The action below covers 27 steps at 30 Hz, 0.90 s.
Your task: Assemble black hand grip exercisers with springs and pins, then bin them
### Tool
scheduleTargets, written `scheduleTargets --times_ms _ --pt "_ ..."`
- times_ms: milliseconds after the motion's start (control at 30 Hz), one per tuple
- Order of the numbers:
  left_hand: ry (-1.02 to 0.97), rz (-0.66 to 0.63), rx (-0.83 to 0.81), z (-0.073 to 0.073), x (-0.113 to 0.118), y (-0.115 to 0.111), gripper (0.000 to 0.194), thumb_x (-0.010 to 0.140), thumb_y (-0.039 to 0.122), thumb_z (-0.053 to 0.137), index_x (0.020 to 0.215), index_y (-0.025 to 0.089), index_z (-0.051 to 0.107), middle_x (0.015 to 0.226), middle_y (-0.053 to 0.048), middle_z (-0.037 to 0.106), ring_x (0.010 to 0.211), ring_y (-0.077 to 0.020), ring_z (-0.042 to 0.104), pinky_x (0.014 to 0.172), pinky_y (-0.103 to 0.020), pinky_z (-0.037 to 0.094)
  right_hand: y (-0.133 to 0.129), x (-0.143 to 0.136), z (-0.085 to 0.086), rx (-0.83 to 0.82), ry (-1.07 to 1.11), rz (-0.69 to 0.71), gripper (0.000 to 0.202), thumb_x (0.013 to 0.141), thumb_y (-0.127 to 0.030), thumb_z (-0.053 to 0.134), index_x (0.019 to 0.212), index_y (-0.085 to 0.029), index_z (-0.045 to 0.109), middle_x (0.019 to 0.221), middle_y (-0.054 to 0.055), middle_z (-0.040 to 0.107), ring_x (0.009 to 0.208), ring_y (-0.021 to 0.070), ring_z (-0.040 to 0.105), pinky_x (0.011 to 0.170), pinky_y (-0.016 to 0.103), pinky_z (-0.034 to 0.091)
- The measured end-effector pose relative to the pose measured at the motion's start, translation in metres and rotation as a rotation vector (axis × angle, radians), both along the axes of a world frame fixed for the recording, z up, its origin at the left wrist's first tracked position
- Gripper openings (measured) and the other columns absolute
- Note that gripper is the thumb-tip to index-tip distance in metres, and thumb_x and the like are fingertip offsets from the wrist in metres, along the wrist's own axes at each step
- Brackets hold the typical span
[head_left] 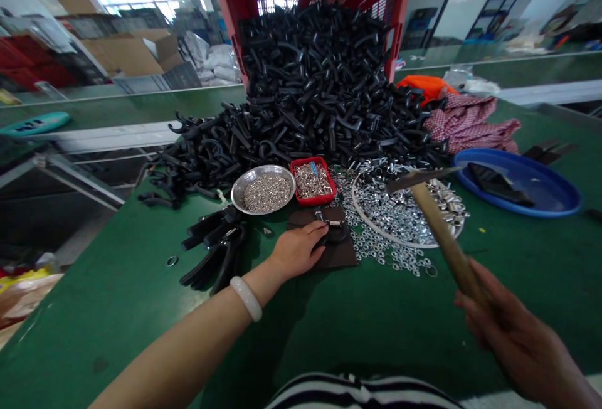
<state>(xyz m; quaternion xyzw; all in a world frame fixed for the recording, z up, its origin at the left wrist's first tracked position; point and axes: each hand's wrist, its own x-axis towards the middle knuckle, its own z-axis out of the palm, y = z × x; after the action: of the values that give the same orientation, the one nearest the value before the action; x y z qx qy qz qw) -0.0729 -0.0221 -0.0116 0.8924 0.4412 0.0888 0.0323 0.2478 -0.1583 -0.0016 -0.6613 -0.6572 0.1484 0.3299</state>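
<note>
My left hand grips a black plastic part with a metal spring, holding it down on a dark flat pad. On the right, my right hand is wrapped round the wooden handle of a hammer, its metal head raised above the loose metal pieces. Just beyond the pad are a metal dish of small rivets and a red tray of pins. Several black clamp-like pieces lie left of my left hand.
Behind, a red crate spills a large heap of black parts. Small metal rings and a round white-rimmed tray lie right of the pad. Farther right are a blue tray and a checked cloth.
</note>
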Motion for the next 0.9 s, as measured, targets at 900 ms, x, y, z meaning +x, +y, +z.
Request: scheduleTargets --times_ms 900 --pt "0.066 0.110 -0.038 0.003 0.002 -0.006 0.043 0.083 0.034 0.043 0.125 0.028 0.044 0.133 0.000 0.045 0.090 -0.0184 0.057 0.074 -0.030 0.047 0.035 -0.017 0.023 -0.049 -0.396 0.455 0.053 0.089 -0.022 0.036 0.139 -0.027 0.021 0.124 0.003 0.051 0.102 0.0200 0.057 0.082 0.033 0.052"
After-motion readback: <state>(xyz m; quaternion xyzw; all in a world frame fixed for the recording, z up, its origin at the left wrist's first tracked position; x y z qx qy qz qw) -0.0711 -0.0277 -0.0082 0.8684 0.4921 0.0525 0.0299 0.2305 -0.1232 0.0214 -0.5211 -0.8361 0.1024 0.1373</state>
